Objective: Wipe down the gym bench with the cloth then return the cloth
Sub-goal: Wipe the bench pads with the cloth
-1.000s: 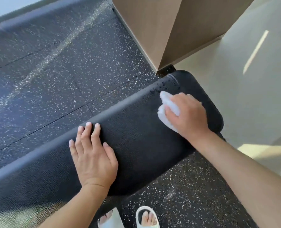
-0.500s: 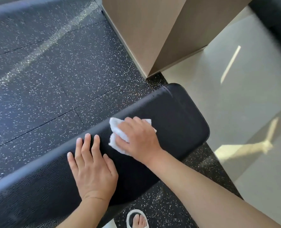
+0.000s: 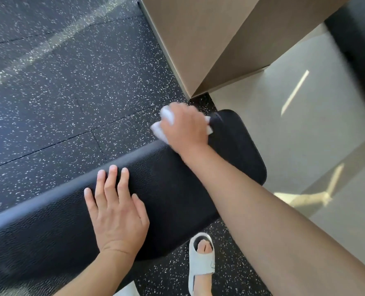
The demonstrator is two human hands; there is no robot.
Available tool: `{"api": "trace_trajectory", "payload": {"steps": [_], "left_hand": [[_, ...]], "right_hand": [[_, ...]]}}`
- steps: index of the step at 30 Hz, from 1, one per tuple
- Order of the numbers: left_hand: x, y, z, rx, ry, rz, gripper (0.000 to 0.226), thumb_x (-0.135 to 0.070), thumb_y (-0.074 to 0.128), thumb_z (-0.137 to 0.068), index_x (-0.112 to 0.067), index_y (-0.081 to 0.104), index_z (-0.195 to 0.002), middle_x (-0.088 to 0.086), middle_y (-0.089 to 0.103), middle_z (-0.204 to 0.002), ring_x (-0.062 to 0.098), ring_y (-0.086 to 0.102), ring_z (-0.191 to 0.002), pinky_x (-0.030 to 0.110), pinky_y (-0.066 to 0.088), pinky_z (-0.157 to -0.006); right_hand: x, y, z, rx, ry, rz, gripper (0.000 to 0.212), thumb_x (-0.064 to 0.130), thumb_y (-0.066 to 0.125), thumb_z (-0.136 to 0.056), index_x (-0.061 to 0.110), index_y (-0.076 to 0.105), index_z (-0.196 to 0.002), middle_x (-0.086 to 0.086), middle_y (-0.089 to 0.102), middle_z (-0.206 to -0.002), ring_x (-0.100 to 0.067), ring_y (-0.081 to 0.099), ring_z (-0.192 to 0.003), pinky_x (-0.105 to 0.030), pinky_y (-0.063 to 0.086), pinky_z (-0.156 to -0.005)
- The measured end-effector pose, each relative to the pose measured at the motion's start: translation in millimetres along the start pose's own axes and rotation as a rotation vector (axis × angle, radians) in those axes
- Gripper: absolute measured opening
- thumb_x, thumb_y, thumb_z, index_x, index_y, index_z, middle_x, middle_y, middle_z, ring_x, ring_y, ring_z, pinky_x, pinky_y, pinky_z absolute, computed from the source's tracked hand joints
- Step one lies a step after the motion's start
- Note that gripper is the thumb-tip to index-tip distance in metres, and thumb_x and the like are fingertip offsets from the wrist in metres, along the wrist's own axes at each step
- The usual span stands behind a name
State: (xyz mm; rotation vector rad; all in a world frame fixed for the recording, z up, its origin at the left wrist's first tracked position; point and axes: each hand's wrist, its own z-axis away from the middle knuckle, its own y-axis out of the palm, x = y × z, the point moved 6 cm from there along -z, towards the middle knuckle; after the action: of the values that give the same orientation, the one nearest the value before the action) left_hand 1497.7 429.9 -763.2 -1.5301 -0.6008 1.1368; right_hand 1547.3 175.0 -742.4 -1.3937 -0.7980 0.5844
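step: wiping gym bench [image 3: 177,184] | right hand [image 3: 184,127] clutches white cloth [image 3: 159,130] at far edge near end | left hand [image 3: 116,212] flat, bracing pad | advice: overlap strokes, cover rounded end and edges

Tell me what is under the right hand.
A crumpled white cloth shows at both sides of the right hand, which grips it at the far edge of the black bench pad. The hand covers the cloth's middle and the pad beneath.

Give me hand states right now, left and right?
Left hand: open, fingers straight, flat on the bench.
Right hand: closed around the white cloth at the bench's far edge.
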Motion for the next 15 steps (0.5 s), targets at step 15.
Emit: {"api": "trace_trajectory", "payload": {"steps": [15], "left_hand": [[2,0,0,-0.054,0.013,-0.017,0.063,-0.031,0.042,-0.094,-0.012,0.047,-0.153,0.011,0.037,-0.164,0.034,0.025,-0.157,0.058,0.011,-0.129]], "right_hand": [[-155,-22,-37,-0.056,-0.048,-0.112,0.028,0.051,0.040,-0.090,0.025,0.044,-0.081,0.004,0.049,-0.083,-0.035,0.056,-0.087,-0.036,0.030,-0.064]]}}
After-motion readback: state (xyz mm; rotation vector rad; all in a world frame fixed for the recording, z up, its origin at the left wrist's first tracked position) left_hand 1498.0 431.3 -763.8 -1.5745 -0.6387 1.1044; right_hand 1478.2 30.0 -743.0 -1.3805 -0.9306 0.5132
